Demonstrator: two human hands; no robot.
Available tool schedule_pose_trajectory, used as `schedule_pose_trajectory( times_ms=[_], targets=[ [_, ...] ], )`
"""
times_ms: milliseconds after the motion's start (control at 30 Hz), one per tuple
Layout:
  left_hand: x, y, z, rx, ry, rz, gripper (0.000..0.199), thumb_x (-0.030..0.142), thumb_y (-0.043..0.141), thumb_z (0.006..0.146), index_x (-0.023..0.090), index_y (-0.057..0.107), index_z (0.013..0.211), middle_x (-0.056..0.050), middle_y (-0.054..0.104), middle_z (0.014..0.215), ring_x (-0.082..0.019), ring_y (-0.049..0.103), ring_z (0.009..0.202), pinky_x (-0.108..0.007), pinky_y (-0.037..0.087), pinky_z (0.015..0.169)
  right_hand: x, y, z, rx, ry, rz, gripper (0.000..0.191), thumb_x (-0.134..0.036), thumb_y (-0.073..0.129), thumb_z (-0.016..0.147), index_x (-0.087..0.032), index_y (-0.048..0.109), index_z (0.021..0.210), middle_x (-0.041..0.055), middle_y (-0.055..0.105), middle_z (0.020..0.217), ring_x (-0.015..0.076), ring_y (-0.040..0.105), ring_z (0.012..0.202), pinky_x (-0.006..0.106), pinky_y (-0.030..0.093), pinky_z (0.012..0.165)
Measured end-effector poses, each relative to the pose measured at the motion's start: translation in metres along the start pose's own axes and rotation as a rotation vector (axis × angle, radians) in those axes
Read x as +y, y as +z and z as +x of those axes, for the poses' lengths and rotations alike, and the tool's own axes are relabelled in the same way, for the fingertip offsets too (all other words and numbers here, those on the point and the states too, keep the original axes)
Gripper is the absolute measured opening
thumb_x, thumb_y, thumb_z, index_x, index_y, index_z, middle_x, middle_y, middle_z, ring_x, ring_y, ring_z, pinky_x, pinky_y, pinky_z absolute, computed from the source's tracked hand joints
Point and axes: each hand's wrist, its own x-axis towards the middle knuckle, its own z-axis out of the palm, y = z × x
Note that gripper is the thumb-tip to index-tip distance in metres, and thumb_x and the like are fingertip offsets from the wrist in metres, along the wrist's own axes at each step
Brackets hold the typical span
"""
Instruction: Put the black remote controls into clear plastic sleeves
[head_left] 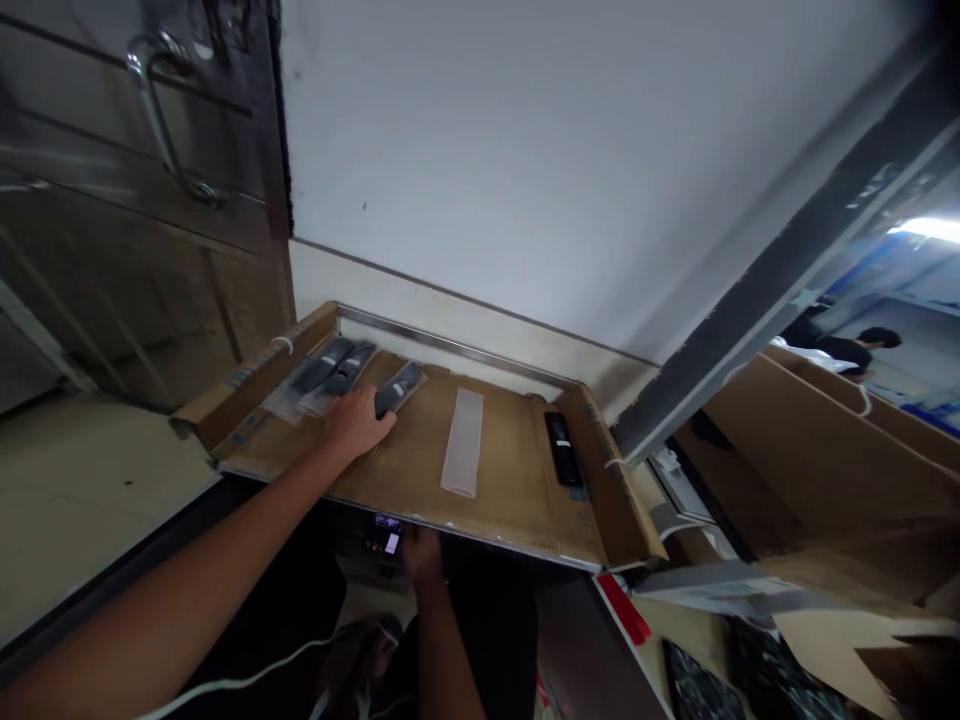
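My left hand is closed around the near end of a black remote control in a clear plastic sleeve, low over a cardboard-lined tray. Just left of it lie two more bagged remotes, one beside the other. A flat, translucent sleeve rests mid-tray. Toward the right wall is a black remote without a sleeve, a small white label across it. Below the tray's front edge, my right hand is dim and blurred beside a phone with a lit screen; its grip is unclear.
Raised cardboard flaps border the tray's sides. A white wall stands behind, and a metal door with a handle is at left. Large cardboard boxes fill the right. Farther back is another person. A white cable crosses my lap.
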Motion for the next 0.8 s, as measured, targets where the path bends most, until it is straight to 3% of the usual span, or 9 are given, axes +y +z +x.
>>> schedule_pose_trajectory(
  times_ms=[100, 200, 300, 367, 433, 567, 800],
  targets=[
    [0.000, 0.000, 0.001, -0.001, 0.004, -0.001, 0.036, 0.045, 0.051, 0.086, 0.016, 0.060, 0.104, -0.015, 0.070, 0.105, -0.032, 0.065, 0.099, -0.042, 0.046, 0.082, 0.009, -0.032, 0.000, 0.266, 0.152, 0.172, 0.042, -0.035, 0.052, 0.083, -0.011, 0.071, 0.112, 0.0195, 0.067, 0.123, 0.0341, 0.054, 0.128, 0.049, 0.038, 0.112],
    [0.001, -0.002, 0.001, -0.022, -0.005, -0.014, 0.037, 0.046, 0.050, 0.087, 0.015, 0.061, 0.105, -0.016, 0.070, 0.105, -0.033, 0.065, 0.100, -0.043, 0.046, 0.084, 0.022, -0.071, -0.013, 0.428, 0.180, 0.353, 0.036, -0.042, 0.059, 0.072, -0.018, 0.074, 0.094, 0.0155, 0.072, 0.108, 0.0343, 0.058, 0.121, 0.049, 0.042, 0.108],
    [0.001, -0.002, 0.001, -0.031, -0.002, -0.031, 0.041, 0.049, 0.048, 0.090, 0.015, 0.061, 0.108, -0.016, 0.070, 0.106, -0.032, 0.064, 0.102, -0.042, 0.045, 0.087, 0.030, -0.101, -0.031, 0.527, 0.309, 0.585, 0.035, -0.053, 0.064, 0.067, -0.021, 0.069, 0.078, 0.0125, 0.073, 0.083, 0.0321, 0.067, 0.090, 0.043, 0.054, 0.083],
    [0.001, -0.002, 0.000, -0.025, 0.006, -0.035, 0.044, 0.052, 0.047, 0.090, 0.015, 0.061, 0.111, -0.016, 0.070, 0.108, -0.032, 0.064, 0.102, -0.042, 0.045, 0.087, 0.030, -0.112, -0.043, 0.530, 0.391, 0.778, 0.040, -0.060, 0.066, 0.066, -0.021, 0.064, 0.070, 0.0077, 0.067, 0.065, 0.0242, 0.062, 0.062, 0.034, 0.050, 0.057],
    [0.001, -0.001, 0.000, -0.011, 0.016, -0.030, 0.045, 0.053, 0.047, 0.091, 0.015, 0.061, 0.112, -0.016, 0.070, 0.108, -0.032, 0.064, 0.102, -0.041, 0.045, 0.085, 0.025, -0.117, -0.051, 0.492, 0.404, 0.938, 0.045, -0.064, 0.067, 0.067, -0.020, 0.062, 0.069, 0.0029, 0.060, 0.054, 0.0165, 0.050, 0.047, 0.027, 0.038, 0.046],
    [-0.001, 0.002, 0.000, 0.006, 0.022, -0.010, 0.045, 0.053, 0.047, 0.091, 0.016, 0.061, 0.112, -0.015, 0.070, 0.106, -0.031, 0.065, 0.100, -0.040, 0.044, 0.081, 0.015, -0.115, -0.055, 0.422, 0.370, 1.039, 0.052, -0.066, 0.069, 0.065, -0.015, 0.068, 0.075, 0.0014, 0.059, 0.053, 0.0122, 0.045, 0.043, 0.023, 0.033, 0.044],
    [-0.002, 0.004, 0.001, 0.024, 0.036, -0.023, 0.046, 0.054, 0.042, 0.092, 0.016, 0.062, 0.109, -0.015, 0.071, 0.105, -0.033, 0.065, 0.100, -0.041, 0.045, 0.081, 0.006, -0.105, -0.047, 0.324, 0.318, 0.941, 0.042, -0.059, 0.070, 0.063, -0.017, 0.070, 0.068, 0.0056, 0.067, 0.068, 0.0161, 0.054, 0.051, 0.024, 0.036, 0.044]
  ],
)
